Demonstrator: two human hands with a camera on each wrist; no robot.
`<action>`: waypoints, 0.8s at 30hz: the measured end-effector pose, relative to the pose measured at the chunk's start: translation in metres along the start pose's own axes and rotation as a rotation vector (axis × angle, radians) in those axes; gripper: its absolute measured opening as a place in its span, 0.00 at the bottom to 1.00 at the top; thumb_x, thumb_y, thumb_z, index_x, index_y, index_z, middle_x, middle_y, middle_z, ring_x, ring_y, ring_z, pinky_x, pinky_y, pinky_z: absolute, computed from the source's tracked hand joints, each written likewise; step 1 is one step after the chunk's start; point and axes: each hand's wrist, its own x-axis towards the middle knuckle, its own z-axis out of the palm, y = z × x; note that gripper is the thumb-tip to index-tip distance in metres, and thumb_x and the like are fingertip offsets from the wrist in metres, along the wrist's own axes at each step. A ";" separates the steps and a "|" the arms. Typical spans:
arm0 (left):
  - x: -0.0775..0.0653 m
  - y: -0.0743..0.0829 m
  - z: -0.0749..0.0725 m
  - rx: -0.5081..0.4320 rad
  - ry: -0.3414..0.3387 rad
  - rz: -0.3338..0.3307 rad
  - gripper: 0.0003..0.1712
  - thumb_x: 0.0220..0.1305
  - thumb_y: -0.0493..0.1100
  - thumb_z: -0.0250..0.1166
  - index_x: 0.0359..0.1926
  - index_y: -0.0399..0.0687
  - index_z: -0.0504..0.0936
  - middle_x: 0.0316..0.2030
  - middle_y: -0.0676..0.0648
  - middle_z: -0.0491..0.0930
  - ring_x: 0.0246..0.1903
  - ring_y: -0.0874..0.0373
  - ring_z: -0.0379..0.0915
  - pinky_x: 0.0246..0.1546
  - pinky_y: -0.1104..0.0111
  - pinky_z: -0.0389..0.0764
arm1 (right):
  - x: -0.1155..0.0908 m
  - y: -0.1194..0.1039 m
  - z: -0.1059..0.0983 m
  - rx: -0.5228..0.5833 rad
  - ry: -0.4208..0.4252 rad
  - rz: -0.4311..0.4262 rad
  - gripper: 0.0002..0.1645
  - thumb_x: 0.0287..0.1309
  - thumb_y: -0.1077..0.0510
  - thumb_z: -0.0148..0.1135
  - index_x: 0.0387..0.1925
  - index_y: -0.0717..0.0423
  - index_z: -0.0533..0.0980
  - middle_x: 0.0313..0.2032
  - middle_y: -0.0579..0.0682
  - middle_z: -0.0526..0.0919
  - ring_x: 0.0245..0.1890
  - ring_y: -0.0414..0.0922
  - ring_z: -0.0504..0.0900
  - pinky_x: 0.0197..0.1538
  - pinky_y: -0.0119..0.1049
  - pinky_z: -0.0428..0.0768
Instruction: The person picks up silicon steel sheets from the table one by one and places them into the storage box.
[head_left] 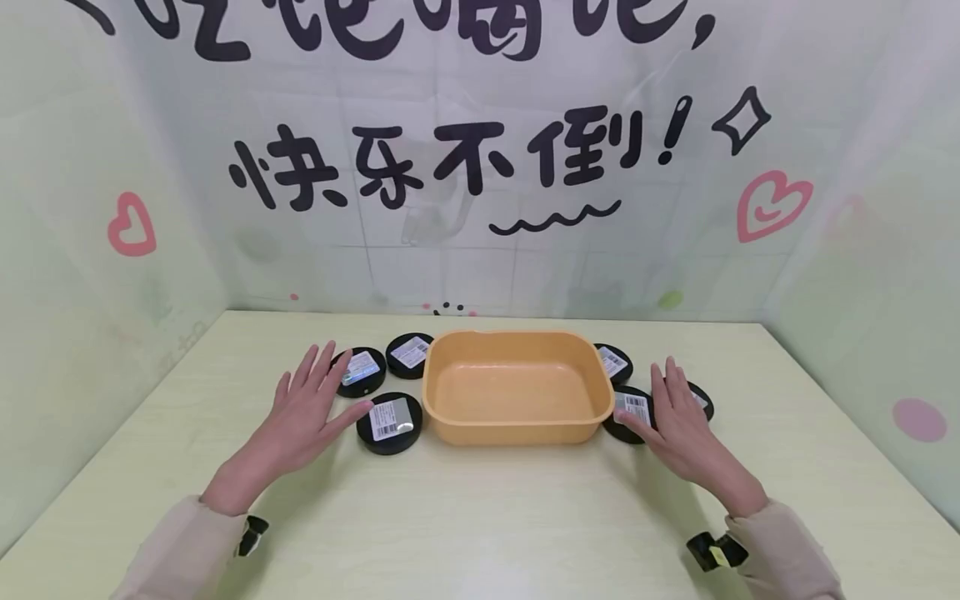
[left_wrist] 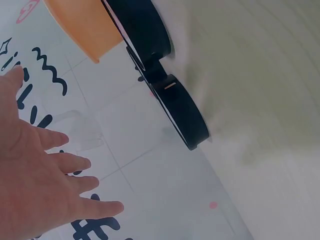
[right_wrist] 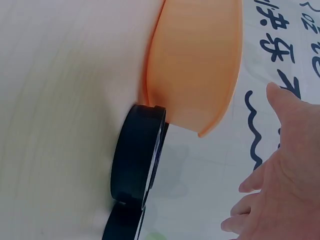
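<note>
An orange-yellow plastic basin (head_left: 517, 433) stands on the table with nothing inside. To its left lie three black round flat cases with white labels: a front one (head_left: 392, 427), a rear left one (head_left: 363, 375) and a rear right one (head_left: 410, 357). Three more are on its right: a near one (head_left: 628, 410), a far one (head_left: 613, 363) and an outer one (head_left: 703, 402), partly hidden by fingers. My left hand (head_left: 303, 425) hovers with spread, straight fingers beside the left group. Over the right group is my right hand (head_left: 684, 433), fingers extended. Neither hand holds anything.
The pale wooden table (head_left: 465, 517) is enclosed at the back and both sides by a printed cloth (head_left: 480, 258) with dark lettering and pink hearts. Dark straps with small devices sit at both wrists, by the light sleeves (head_left: 180, 546).
</note>
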 end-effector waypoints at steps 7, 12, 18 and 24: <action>-0.004 0.000 -0.001 0.034 -0.001 0.016 0.44 0.61 0.61 0.50 0.65 0.33 0.51 0.65 0.31 0.43 0.65 0.38 0.30 0.55 0.38 0.39 | 0.000 0.004 0.002 -0.039 -0.001 -0.013 0.53 0.58 0.37 0.46 0.64 0.74 0.39 0.64 0.71 0.33 0.64 0.65 0.33 0.57 0.65 0.43; -0.005 -0.002 -0.003 0.053 -0.029 0.008 0.44 0.61 0.62 0.49 0.65 0.33 0.50 0.65 0.31 0.43 0.65 0.37 0.31 0.55 0.38 0.39 | -0.001 0.006 0.001 -0.067 -0.025 -0.009 0.54 0.58 0.35 0.45 0.64 0.74 0.40 0.64 0.71 0.34 0.64 0.64 0.33 0.56 0.65 0.43; -0.002 -0.001 -0.005 0.029 -0.003 0.032 0.44 0.61 0.60 0.51 0.64 0.32 0.52 0.65 0.31 0.45 0.64 0.37 0.35 0.56 0.40 0.42 | -0.001 0.006 -0.003 -0.070 -0.013 -0.037 0.53 0.57 0.36 0.46 0.63 0.75 0.43 0.64 0.72 0.37 0.65 0.63 0.34 0.57 0.64 0.44; 0.005 0.008 -0.002 0.016 0.089 0.154 0.39 0.58 0.53 0.58 0.61 0.29 0.58 0.61 0.31 0.54 0.61 0.37 0.47 0.57 0.46 0.51 | -0.002 0.000 -0.004 -0.014 -0.026 -0.103 0.50 0.59 0.39 0.47 0.64 0.72 0.42 0.65 0.68 0.37 0.65 0.62 0.39 0.59 0.60 0.47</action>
